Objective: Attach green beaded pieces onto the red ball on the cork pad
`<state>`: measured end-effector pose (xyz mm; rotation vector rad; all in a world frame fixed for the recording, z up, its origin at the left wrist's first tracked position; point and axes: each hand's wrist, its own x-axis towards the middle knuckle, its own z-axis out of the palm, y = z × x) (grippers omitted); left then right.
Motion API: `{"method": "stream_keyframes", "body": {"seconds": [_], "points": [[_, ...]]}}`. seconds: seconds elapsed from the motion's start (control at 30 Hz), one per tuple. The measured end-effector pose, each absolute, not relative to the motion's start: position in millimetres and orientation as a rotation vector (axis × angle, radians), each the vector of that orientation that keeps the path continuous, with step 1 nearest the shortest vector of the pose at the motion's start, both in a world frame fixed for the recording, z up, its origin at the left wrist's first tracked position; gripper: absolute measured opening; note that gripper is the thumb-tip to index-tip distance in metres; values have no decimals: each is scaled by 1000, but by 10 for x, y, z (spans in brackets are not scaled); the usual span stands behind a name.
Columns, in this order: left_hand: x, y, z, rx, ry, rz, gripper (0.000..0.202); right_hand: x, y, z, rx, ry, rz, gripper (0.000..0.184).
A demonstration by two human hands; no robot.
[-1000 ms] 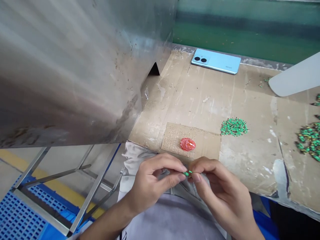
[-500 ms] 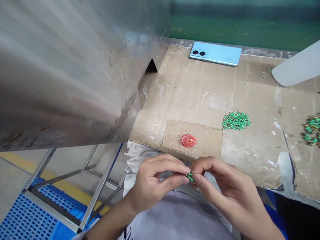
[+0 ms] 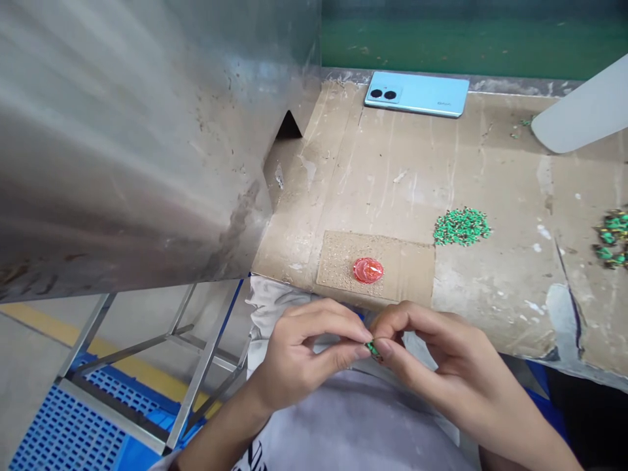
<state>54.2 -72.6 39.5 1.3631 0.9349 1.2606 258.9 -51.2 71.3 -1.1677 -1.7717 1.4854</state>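
Closely, a small green component (image 3: 373, 350), flecked with dark, was pinched between the fingertips of both hands. The thumb and forefinger of the left hand (image 3: 309, 356) met it from one side, those of the right hand (image 3: 436, 360) from the other, and the remaining fingers were curled rather than spread. So small a part was judged best controlled by steady pad contact, with the wrists kept low, as it could easily slip. At 12 o'clock from the hands, a red translucent blob (image 3: 367, 269) sat on a speckled cardboard pad (image 3: 338, 275), laid on a cardboard-covered bench (image 3: 392, 183). A pile of green pieces (image 3: 461, 227) lay at 1 o'clock and a looser heap (image 3: 611, 239) at 2 o'clock. Farther out at 12 o'clock, a pale blue smartphone (image 3: 417, 93) lay face down; a stainless-steel housing (image 3: 122, 163) rose at 10 o'clock.
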Motion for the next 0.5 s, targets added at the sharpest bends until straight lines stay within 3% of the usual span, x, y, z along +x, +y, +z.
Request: {"method": "stream_keyframes", "body": {"seconds": [0.5], "points": [[542, -727, 373, 1413, 877, 1257, 8, 2682, -461, 803, -1127, -1894, 1512, 13]]}}
